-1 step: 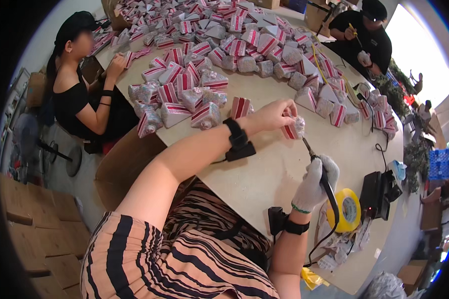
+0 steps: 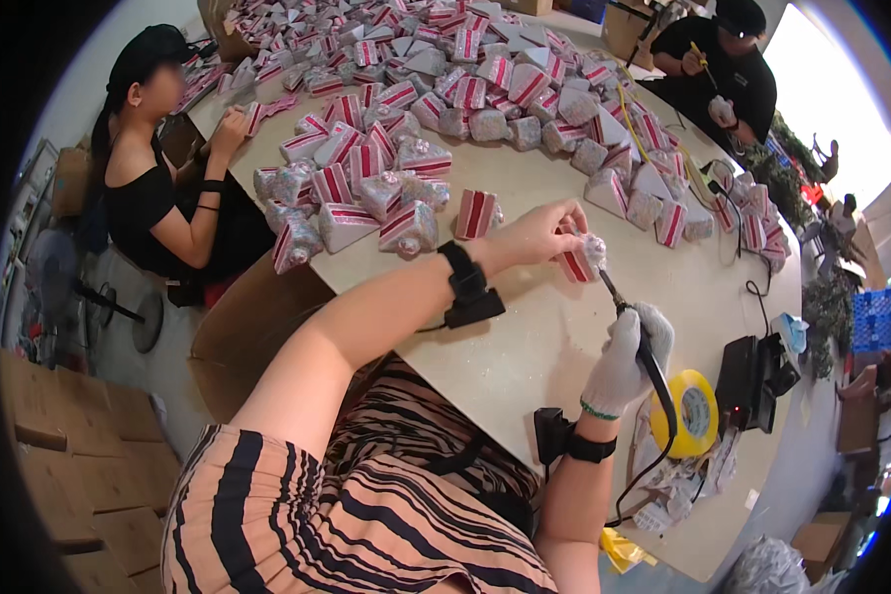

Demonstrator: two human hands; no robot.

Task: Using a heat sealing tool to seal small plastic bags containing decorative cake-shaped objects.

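Note:
My bare left hand [image 2: 552,230] pinches a small cake-slice ornament [image 2: 578,262] above the table. Its sides are striped red and white, and a shiny clear bobble tops it. In my right hand [image 2: 632,358], which wears a white knitted glove, is a soldering iron [image 2: 645,346] held like a pen. The iron's thin metal tip points up at the ornament and meets or nearly meets its glittery edge. Another cake-slice ornament [image 2: 478,215] stands on the table just beyond my left wrist. Black straps with small boxes circle both my wrists.
A large heap of cake-slice ornaments [image 2: 470,94] covers the table's far side. Right of my glove lie a yellow tape roll [image 2: 684,416], a black box [image 2: 744,384] with a red light, and cords. One person [image 2: 183,168] sits left, another [image 2: 728,79] far right. Cartons [image 2: 94,445] stand lower left.
The soldering iron's tip has shifted slightly up toward the ornament. My left hand keeps its pinch on the ornament, almost unmoved.

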